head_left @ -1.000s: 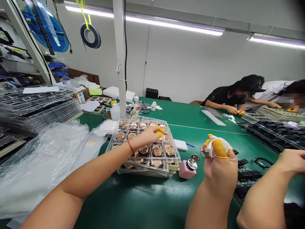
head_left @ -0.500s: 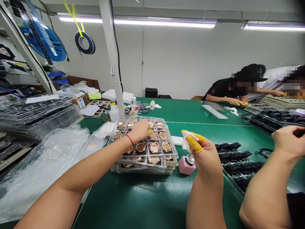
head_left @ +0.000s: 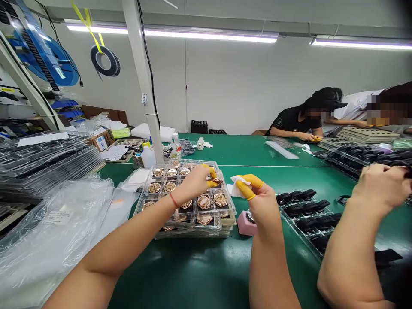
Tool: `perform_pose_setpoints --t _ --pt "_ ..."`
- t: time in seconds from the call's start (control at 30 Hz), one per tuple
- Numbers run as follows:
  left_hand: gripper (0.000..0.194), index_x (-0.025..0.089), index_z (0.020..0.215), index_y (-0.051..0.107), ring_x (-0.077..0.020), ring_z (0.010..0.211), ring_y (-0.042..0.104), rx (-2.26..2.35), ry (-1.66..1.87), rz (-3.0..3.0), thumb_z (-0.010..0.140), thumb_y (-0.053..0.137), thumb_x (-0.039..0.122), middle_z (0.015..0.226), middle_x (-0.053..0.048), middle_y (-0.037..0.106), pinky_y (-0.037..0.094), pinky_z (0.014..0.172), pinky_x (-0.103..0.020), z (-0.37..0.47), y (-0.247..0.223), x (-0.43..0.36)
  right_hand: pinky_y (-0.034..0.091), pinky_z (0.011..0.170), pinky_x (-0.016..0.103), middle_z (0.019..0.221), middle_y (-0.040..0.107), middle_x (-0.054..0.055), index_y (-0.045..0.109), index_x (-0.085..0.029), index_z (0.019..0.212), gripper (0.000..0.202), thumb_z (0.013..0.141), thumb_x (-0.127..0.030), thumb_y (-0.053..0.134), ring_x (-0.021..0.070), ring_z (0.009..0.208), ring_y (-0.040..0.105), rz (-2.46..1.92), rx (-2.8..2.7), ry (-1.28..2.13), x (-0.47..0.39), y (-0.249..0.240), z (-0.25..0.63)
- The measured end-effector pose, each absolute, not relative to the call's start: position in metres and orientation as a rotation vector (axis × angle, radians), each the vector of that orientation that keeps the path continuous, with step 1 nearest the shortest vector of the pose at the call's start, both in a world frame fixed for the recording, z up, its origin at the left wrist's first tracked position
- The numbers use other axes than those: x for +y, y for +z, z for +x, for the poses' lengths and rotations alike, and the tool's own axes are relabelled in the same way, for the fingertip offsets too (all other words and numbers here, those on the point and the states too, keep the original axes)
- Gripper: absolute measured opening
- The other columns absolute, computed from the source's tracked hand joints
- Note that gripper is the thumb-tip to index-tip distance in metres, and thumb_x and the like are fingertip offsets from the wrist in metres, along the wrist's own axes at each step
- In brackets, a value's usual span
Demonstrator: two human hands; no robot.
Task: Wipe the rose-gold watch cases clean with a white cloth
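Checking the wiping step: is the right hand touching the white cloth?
Touching. The head view shows the right hand pinching the white cloth between its yellow-capped fingertips.

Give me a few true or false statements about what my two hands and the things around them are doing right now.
1. The left hand reaches into the clear plastic tray of rose-gold watch cases. True.
2. The right hand holds a blue screwdriver. False: a white wipe cloth.
3. Both hands wear yellow finger cots. True.
4. The pink dispenser bottle sits left of the tray. False: right.
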State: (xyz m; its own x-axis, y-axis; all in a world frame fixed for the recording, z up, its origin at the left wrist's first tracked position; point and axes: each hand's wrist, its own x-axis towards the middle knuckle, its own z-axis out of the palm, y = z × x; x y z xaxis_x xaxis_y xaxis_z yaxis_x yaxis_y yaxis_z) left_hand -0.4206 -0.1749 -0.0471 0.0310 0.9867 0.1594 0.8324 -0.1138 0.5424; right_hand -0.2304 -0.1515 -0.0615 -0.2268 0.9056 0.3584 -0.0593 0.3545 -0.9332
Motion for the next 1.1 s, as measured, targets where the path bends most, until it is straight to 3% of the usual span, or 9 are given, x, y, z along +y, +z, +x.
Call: perform_pose_setpoints --t 0.1,0.23,0.47,0.6,0.7,0.8,0.93,1.1 --pt "0.015 0.018 0.095 0.058 -0.0136 0.071 0.059 1.478 1.03 1.76 0.09 0.054 0.032 0.085 -0.002 0.065 0.047 0.063 -0.023 -0.42 -0.052 -0.224 0.047 0.09 0.038 0.103 0.067 0.004 0.072 -0.025 0.088 0.016 0.077 -0.037 0.072 0.0215 0.1 0.059 -0.675 -1.786 1.138 -0.162 -0.065 -0.24" --pt "0.034 0.017 0.093 0.054 -0.0093 0.051 0.047 1.26 1.274 1.385 0.091 0.049 0.051 0.068 0.002 0.054 0.04 0.047 -0.02 -0.412 -0.074 -0.263 0.05 0.084 0.034 0.105 0.067 0.003 0.062 -0.028 0.113 0.032 0.082 -0.033 0.068 0.019 0.095 0.062 -0.694 -1.935 1.321 -0.176 -0.07 -0.25" --pt "0.035 0.015 0.091 0.063 -0.0134 0.07 0.053 1.247 1.472 1.629 0.093 0.051 0.048 0.078 -0.003 0.06 0.042 0.068 -0.025 -0.409 -0.087 -0.268 0.048 0.08 0.032 0.092 0.065 0.003 0.072 -0.026 0.093 0.015 0.084 -0.036 0.066 0.0196 0.088 0.06 -0.649 -1.856 0.961 -0.196 -0.084 -0.272" --pt "0.041 0.015 0.108 0.061 -0.0141 0.073 0.054 1.12 1.354 1.642 0.083 0.067 0.047 0.09 -0.004 0.063 0.043 0.067 -0.025 -0.419 -0.086 -0.262 0.049 0.077 0.033 0.092 0.065 0.003 0.071 -0.026 0.095 0.017 0.085 -0.039 0.064 0.0195 0.084 0.061 -0.77 -1.613 1.04 -0.202 -0.095 -0.279" --pt "0.043 0.014 0.099 0.065 -0.0132 0.071 0.054 0.955 1.331 1.437 0.08 0.068 0.052 0.085 -0.004 0.063 0.043 0.064 -0.023 -0.433 -0.084 -0.26 0.049 0.084 0.036 0.101 0.066 0.004 0.07 -0.029 0.102 0.02 0.084 -0.037 0.066 0.0221 0.093 0.062 -0.732 -1.679 1.146 -0.199 -0.095 -0.277" --pt "0.042 0.014 0.087 0.066 -0.0119 0.067 0.051 1.024 1.298 1.482 0.084 0.061 0.056 0.078 -0.002 0.062 0.039 0.061 -0.021 -0.447 -0.078 -0.263 0.047 0.091 0.038 0.111 0.066 0.004 0.067 -0.033 0.114 0.034 0.08 -0.029 0.07 0.0234 0.104 0.06 -0.61 -1.908 1.024 -0.195 -0.094 -0.274" --pt "0.045 0.016 0.078 0.062 -0.0113 0.063 0.048 1.251 1.154 1.94 0.094 0.045 0.054 0.07 0.0 0.06 0.034 0.059 -0.023 -0.448 -0.073 -0.271 0.047 0.075 0.031 0.087 0.067 0.003 0.071 -0.027 0.09 0.01 0.085 -0.029 0.063 0.0188 0.081 0.06 -0.566 -1.912 0.809 -0.198 -0.095 -0.276" --pt "0.046 0.016 0.075 0.056 -0.0147 0.059 0.048 1.597 1.117 2.529 0.101 0.03 0.044 0.066 -0.003 0.057 0.03 0.054 -0.028 -0.428 -0.083 -0.271 0.045 0.06 0.026 0.067 0.059 0.001 0.065 -0.02 0.072 0.028 0.088 -0.042 0.058 0.0143 0.063 0.051 -0.757 -1.716 1.105 -0.205 -0.088 -0.281"
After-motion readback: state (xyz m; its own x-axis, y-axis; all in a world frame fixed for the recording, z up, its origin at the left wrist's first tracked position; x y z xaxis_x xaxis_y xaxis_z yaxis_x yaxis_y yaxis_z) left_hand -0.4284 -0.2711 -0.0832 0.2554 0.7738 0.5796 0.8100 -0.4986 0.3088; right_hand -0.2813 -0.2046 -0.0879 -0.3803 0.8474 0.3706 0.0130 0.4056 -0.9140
